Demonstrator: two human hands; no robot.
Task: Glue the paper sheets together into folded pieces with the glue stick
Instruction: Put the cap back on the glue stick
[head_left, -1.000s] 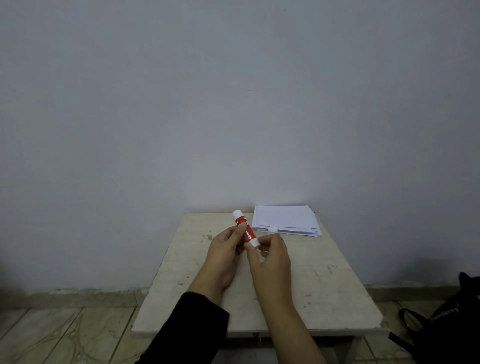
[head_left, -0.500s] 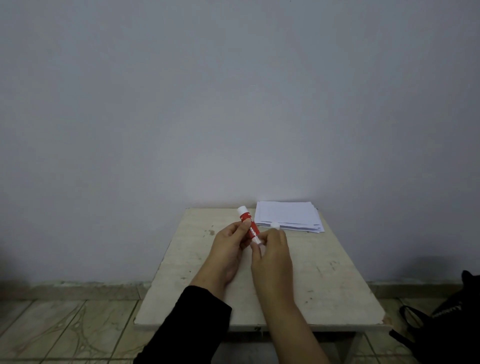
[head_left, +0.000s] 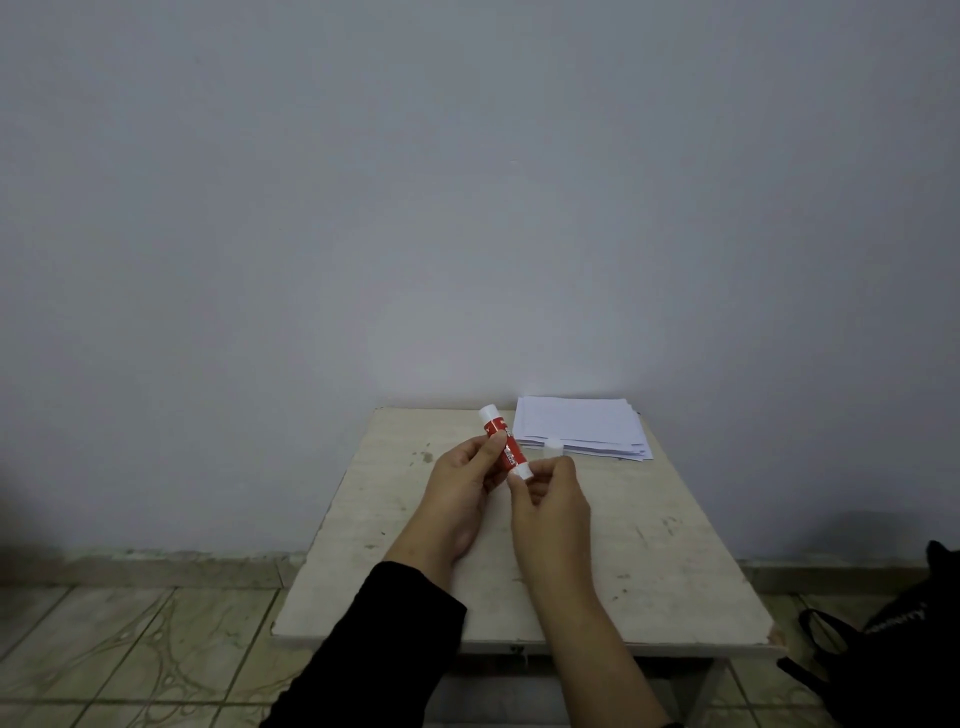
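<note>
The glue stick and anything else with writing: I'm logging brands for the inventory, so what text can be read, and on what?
Glue stick, held in the left hand: white print on its red label, too small and blurred to read.
Black bag on the floor at right: pale lettering, blurred, not legible.
Paper stack: no readable text.

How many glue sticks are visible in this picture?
1. The glue stick is above the table, held by the left hand and right hand. None other shows.
</note>
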